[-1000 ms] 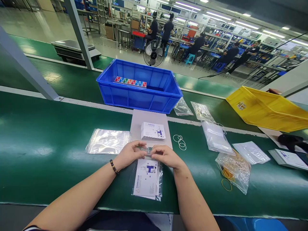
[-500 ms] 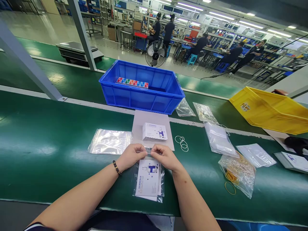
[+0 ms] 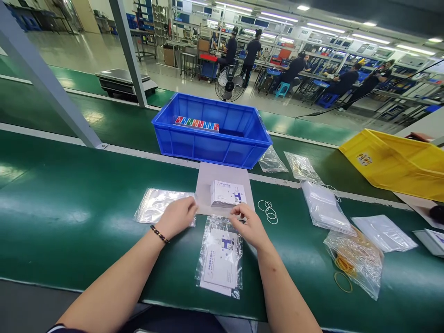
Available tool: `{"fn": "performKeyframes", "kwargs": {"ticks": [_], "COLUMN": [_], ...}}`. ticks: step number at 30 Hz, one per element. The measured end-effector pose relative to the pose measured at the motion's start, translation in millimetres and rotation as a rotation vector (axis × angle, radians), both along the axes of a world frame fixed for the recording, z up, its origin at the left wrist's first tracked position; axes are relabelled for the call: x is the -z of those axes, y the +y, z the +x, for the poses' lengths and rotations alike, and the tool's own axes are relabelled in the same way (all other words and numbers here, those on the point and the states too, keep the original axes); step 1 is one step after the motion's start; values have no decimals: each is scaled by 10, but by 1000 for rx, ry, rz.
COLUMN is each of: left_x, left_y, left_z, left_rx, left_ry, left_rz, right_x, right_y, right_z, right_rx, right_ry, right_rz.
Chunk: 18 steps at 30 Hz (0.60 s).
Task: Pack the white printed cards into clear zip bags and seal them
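Observation:
A clear zip bag with a white printed card inside (image 3: 221, 259) lies flat on the green belt in front of me. My right hand (image 3: 249, 225) is at the bag's top right corner, thumb and fingers pinched on its upper edge. My left hand (image 3: 177, 215) has its fingers curled down on the right edge of a pile of empty clear bags (image 3: 156, 206). A stack of white printed cards (image 3: 227, 193) sits on a grey sheet (image 3: 208, 178) just beyond both hands.
A blue crate (image 3: 211, 138) holding a colourful strip stands behind the cards. White rubber rings (image 3: 268, 210), more clear bags (image 3: 324, 206), a bag of yellow rubber bands (image 3: 355, 256) and a yellow crate (image 3: 398, 162) lie to the right. People work at benches far behind.
Both hands were pinching the bag's top edge together. My left hand has let go and moved left onto the empty bags; my right hand has slid right along the edge.

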<state>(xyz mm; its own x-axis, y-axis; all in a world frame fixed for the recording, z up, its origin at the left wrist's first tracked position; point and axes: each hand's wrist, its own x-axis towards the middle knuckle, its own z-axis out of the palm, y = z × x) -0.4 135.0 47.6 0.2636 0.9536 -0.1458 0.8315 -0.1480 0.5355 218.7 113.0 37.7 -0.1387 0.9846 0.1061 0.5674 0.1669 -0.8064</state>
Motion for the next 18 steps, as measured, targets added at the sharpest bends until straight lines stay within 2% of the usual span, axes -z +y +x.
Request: {"fn": "performKeyframes", "kwargs": {"ticks": [2, 5, 10, 14, 18], "left_x": [-9, 13, 14, 5, 79], "left_y": [68, 127, 137, 129, 147], "left_z": [-124, -227, -215, -209, -228], "left_rx": [-71, -65, 12, -3, -6], "left_ry": [219, 357, 380, 352, 335], "left_rz": [-50, -166, -205, -185, -157], "right_x": [41, 88, 128, 148, 153], "right_y": [13, 15, 5, 4, -6], "right_z": [7, -17, -97, -136, -148], "right_rx": [96, 142, 121, 94, 95], "right_ry": [-6, -1, -16, -19, -14], "right_rz": [34, 32, 36, 41, 37]}}
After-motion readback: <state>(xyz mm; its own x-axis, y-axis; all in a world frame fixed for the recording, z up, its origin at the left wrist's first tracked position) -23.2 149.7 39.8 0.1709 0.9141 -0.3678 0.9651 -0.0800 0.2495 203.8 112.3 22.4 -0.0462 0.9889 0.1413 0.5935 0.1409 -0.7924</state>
